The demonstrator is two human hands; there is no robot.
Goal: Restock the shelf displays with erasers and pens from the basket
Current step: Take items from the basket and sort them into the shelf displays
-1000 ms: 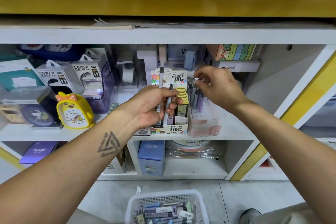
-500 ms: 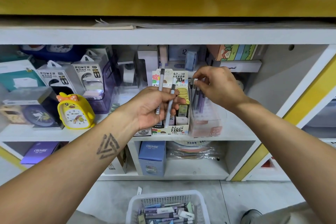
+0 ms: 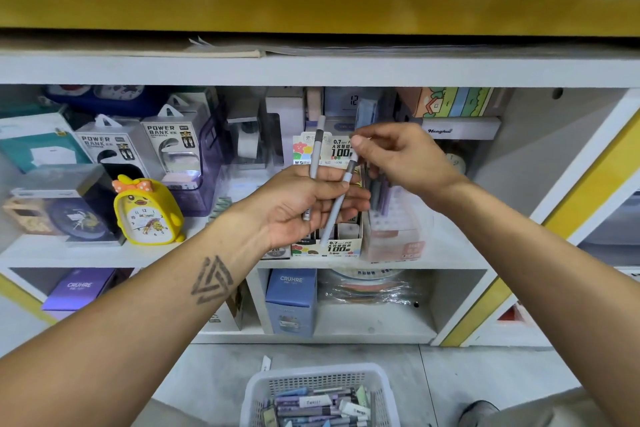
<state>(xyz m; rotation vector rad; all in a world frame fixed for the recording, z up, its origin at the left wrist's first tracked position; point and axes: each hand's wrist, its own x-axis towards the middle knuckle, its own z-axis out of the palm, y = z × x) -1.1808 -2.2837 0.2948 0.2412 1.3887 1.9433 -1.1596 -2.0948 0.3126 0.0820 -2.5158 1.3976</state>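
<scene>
Two pens (image 3: 320, 163) half hidden inside left hand (image 3: 298, 208), lower ends covered.

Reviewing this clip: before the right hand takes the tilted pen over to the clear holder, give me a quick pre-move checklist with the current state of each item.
1. Left hand has a firm hold on both pens: ok, fingers curled round them.
2. Right hand pinches the top of the tilted pen: ok.
3. Upright pen stays clear of the pull: ok, it stands apart at the top.
4. Room in the clear pen holder: cannot tell, it is blurred and partly hidden.
5. Lead refill box out of the path: not ok, it sits right behind the pens.
6. Basket stock left: ok, more items show.
</scene>
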